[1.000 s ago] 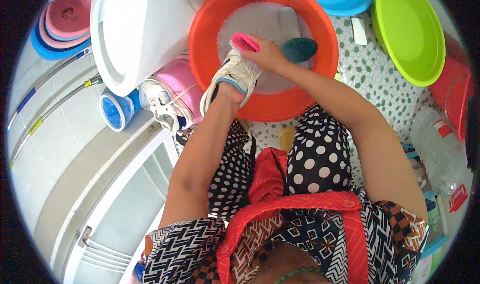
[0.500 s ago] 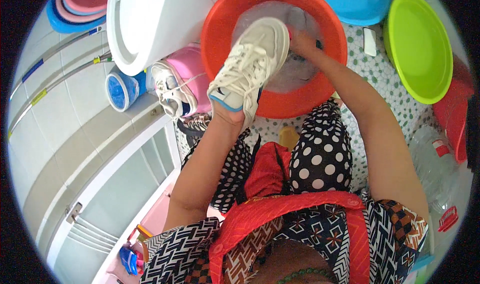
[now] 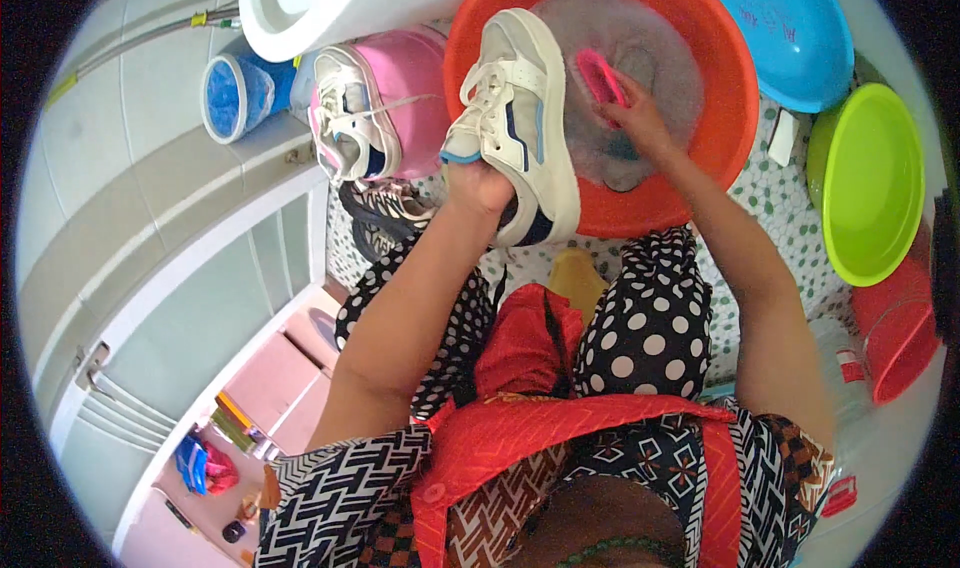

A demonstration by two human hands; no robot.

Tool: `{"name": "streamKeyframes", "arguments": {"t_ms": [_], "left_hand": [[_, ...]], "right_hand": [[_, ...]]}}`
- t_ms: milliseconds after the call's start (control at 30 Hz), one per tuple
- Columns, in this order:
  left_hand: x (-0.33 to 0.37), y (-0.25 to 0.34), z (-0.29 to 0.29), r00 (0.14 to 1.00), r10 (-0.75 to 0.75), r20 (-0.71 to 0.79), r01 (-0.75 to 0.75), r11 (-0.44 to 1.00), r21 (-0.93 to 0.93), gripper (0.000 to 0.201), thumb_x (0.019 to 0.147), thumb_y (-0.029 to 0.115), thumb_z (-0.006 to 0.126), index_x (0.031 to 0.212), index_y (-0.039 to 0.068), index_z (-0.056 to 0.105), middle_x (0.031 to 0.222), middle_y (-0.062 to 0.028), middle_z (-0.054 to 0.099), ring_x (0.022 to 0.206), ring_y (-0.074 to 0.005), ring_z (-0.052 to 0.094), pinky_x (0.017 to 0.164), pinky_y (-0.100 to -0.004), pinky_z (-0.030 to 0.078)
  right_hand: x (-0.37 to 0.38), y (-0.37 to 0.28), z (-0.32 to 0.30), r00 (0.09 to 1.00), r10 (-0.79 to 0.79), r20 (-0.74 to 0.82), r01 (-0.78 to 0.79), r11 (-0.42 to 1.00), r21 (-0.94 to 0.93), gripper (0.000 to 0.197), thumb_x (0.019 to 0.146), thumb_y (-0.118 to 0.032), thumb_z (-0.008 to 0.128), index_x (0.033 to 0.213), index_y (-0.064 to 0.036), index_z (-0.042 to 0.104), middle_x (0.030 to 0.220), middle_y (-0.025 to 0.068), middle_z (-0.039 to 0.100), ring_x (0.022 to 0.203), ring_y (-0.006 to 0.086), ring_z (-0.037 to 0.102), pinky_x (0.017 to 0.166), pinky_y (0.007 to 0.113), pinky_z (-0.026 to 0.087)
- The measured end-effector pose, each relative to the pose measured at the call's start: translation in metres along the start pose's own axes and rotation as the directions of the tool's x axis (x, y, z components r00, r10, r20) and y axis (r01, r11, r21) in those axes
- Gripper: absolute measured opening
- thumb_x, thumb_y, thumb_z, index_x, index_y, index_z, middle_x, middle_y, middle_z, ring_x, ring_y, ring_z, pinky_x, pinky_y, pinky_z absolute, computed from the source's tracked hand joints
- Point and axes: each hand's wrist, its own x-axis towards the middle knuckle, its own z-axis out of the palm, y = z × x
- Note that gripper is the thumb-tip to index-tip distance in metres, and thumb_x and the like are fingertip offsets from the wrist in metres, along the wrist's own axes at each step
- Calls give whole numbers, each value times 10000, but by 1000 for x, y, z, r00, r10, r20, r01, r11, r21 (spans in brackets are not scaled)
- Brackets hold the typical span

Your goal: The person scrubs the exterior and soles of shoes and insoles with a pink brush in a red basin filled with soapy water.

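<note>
My left hand [image 3: 478, 190] is inside the opening of a white and grey sneaker [image 3: 520, 118] with blue trim, its fingers hidden in the shoe. The sneaker is held up over the left rim of a red basin [image 3: 725, 38], its side turned toward me. In my right hand [image 3: 642, 123] is a pink scrubbing brush [image 3: 602, 88], gripped above the basin's cloudy, sudsy water [image 3: 665, 53]. Something dark lies under the water, too blurred to name. A matching sneaker [image 3: 350, 118] leans against a pink bucket [image 3: 405, 93] at the left.
A blue basin [image 3: 800, 38], a green basin [image 3: 868, 188] and a red container [image 3: 895, 343] stand to the right. A white bar [image 3: 784, 138] lies on the pebbled floor. Left are a white tub [image 3: 370, 8], a small blue bin [image 3: 225, 98] and a door frame [image 3: 200, 298].
The sneaker has been turned to show its side. My right hand has lifted, bringing the pink brush into clear view. The whole view has shifted a little.
</note>
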Motion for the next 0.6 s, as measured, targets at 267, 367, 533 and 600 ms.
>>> {"name": "streamKeyframes", "arguments": {"t_ms": [267, 367, 533, 600], "left_hand": [[-5, -21, -17, 996, -85, -2, 84, 986, 143, 347, 869, 195, 442, 1175, 37, 490, 1127, -142, 552, 1026, -281, 538, 918, -420, 430], [0, -36, -7, 985, -169, -26, 171, 967, 188, 345, 877, 229, 460, 1168, 47, 497, 1113, -114, 562, 1007, -249, 555, 915, -383, 442], [-3, -45, -3, 968, -229, -107, 239, 966, 99, 361, 893, 203, 423, 1201, 22, 476, 1182, -146, 535, 1067, -280, 532, 959, -426, 405], [-2, -47, -5, 960, -254, -122, 267, 958, 105, 366, 894, 204, 423, 1205, 18, 471, 1188, -146, 532, 1073, -282, 528, 966, -426, 399]], "right_hand": [[-92, -129, 3, 847, -362, 390, 489, 818, -303, 568, 696, -435, 667, 1208, -234, 528, 896, 168, 621, 820, 326, 608, 687, 377, 499], [-61, -117, -4, 901, -414, 131, 433, 837, -334, 563, 706, -452, 643, 1206, -218, 528, 897, 172, 626, 822, 315, 614, 698, 399, 495], [-20, -101, -19, 974, -224, 10, 217, 931, -295, 543, 713, -469, 624, 1160, -168, 555, 1003, 145, 618, 885, 330, 603, 764, 416, 480], [-14, -92, -19, 983, -183, -6, 169, 919, -356, 545, 713, -469, 626, 1163, -170, 552, 1021, 135, 618, 902, 335, 598, 781, 419, 474]]}}
